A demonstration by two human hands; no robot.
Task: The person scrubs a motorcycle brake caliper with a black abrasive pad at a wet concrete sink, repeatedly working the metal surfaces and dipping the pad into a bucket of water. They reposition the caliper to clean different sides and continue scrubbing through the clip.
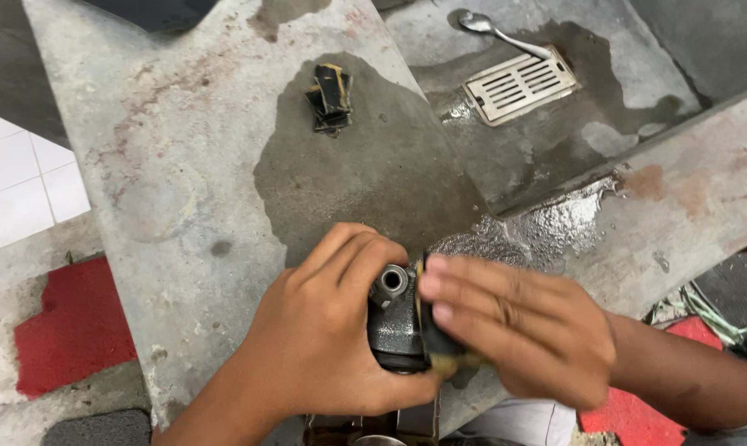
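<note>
My left hand (pixel 320 339) grips a dark grey metal part (pixel 394 318) with a short round tube end (pixel 391 281) sticking up, at the near edge of a wet concrete ledge (pixel 183 165). Against the right side of the part my right hand (pixel 509 326) presses a folded black strip with yellow edges (pixel 439 343), fingers flat over it. Much of the part is hidden by both hands.
A folded bundle of black and yellow strips (pixel 330 99) lies farther back on the wet patch. To the right a sunken concrete basin holds a metal drain grate (pixel 519 84) and a spoon (pixel 493 30). Red floor patches (pixel 68 326) and white tiles (pixel 22 186) lie left.
</note>
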